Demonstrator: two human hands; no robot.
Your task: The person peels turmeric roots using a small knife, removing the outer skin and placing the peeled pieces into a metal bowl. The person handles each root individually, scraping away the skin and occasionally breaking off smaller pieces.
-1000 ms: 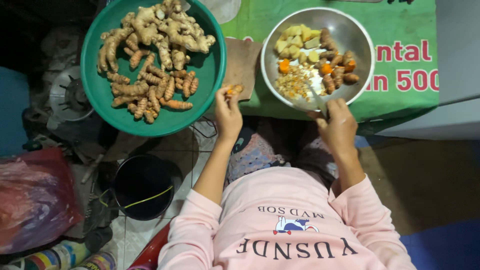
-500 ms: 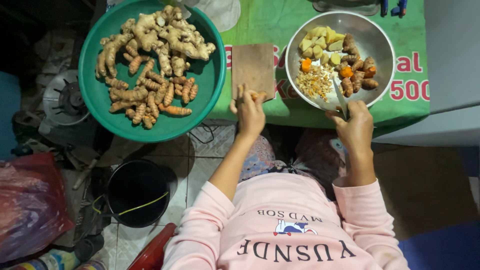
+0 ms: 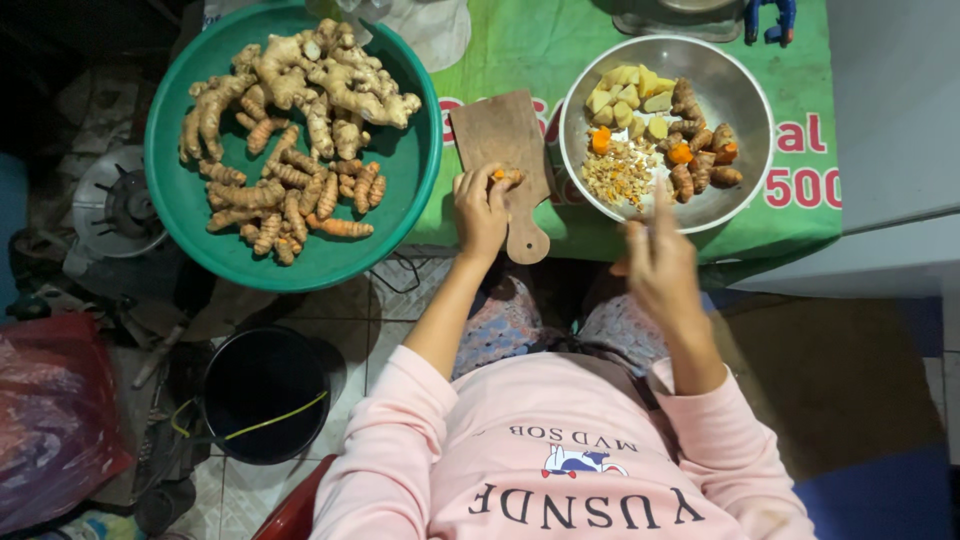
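Dim tiled floor [image 3: 400,300], green-covered table [image 3: 540,40]

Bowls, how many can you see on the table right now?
2. A big green bowl of ginger and turmeric roots sits at the left; a steel bowl of cut pieces sits at the right, past the wooden cutting board. Nothing suggests another is hidden.

Right hand [image 3: 660,265] blurred; its grip unclear.

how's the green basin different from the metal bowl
The green basin is wider and plastic-looking; the metal bowl is smaller and shiny. The basin holds whole unpeeled roots; the bowl holds cut pieces, some yellow and orange. The basin overhangs the table edge; the bowl sits fully on the green cloth. Both are round.
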